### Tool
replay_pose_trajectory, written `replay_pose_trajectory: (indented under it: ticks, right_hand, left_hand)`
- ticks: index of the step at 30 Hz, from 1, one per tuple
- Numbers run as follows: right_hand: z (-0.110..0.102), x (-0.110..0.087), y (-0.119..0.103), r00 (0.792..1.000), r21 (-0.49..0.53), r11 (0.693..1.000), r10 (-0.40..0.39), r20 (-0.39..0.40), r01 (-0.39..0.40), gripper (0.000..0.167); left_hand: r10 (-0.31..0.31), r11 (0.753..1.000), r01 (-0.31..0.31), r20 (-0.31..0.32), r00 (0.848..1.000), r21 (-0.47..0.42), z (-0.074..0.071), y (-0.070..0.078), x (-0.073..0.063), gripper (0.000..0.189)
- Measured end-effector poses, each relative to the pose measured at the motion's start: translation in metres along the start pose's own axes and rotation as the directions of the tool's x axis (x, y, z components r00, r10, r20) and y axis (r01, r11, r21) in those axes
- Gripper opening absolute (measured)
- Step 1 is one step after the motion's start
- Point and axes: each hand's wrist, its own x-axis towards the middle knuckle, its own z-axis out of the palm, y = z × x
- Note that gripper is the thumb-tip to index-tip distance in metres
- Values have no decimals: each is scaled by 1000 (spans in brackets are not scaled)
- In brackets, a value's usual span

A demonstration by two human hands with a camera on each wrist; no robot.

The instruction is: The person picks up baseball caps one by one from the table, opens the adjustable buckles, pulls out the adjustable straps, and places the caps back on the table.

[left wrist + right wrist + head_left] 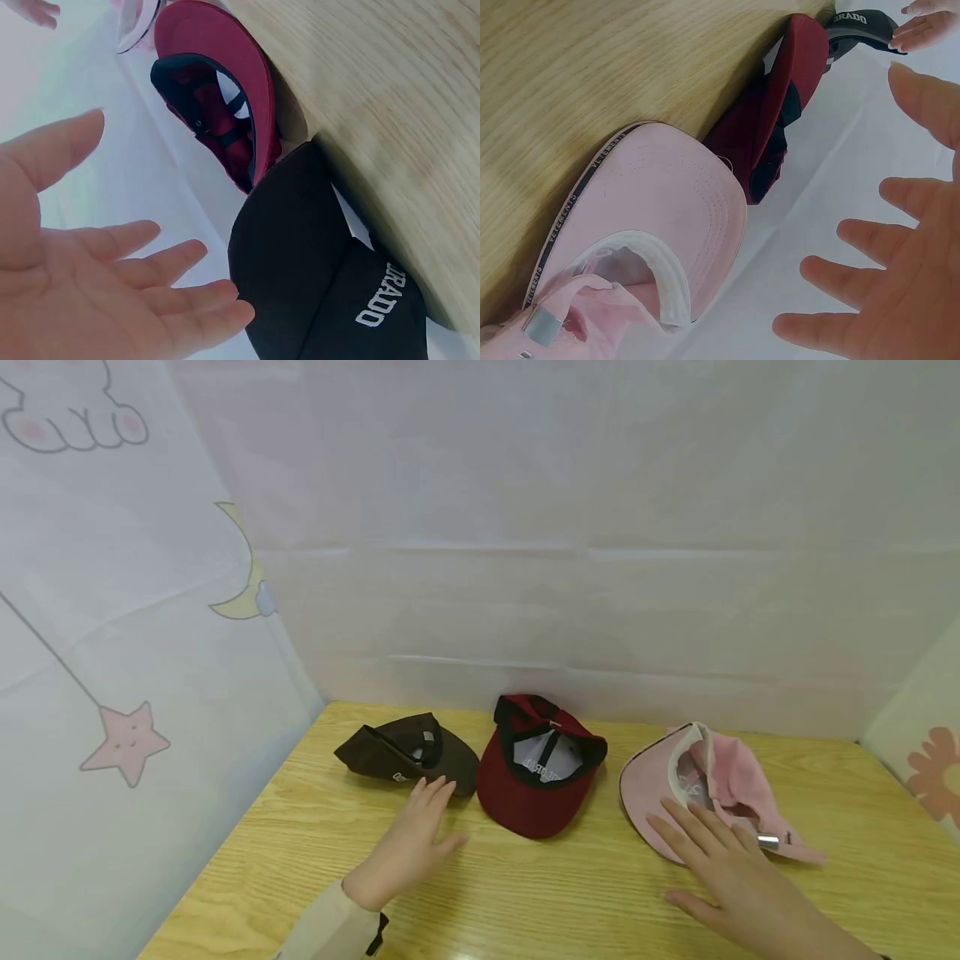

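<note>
Three baseball caps lie in a row on the table. On the left is a dark cap (390,752) with white lettering, seen close in the left wrist view (300,247). A dark red cap (528,802) lies in the middle, its inside facing up. The pink cap (648,789) on the right has a metal buckle on its strap and its hollow side showing. My left hand (408,843), fingers extended, is at the dark cap's brim. My right hand (738,877) is spread over the near side of the pink cap, holding nothing.
The caps are on a wood-grain table (525,902). A pale cloth backdrop (562,568) rises behind its far edge. On the left stands a printed sheet with a moon (243,577) and a pink star (127,743); an orange flower (937,768) shows at right.
</note>
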Motion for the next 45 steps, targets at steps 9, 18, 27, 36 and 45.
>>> replay_pose_trajectory:
  ticks: [9,18,27,36,45]
  right_hand:
    - [0,-1,-2,1000,8,1000,-18,-3,19,73]
    - [1,1,-1,999,-1,999,-48,-10,48,72]
    - [1,2,0,998,-4,998,-64,-27,64,70]
    - [1,2,0,998,4,998,-58,-28,58,70]
    - [2,2,1,997,7,998,-69,-24,69,70]
  left_hand:
    - [-86,994,84,-27,996,-77,3,-5,3,60]
    - [-216,954,188,-99,971,-235,5,-10,9,55]
    - [-254,960,203,-288,923,-194,6,-20,20,39]
    - [-275,961,236,-424,863,-142,4,-38,23,24]
    - [-458,882,362,-364,811,-303,-5,-52,24,46]
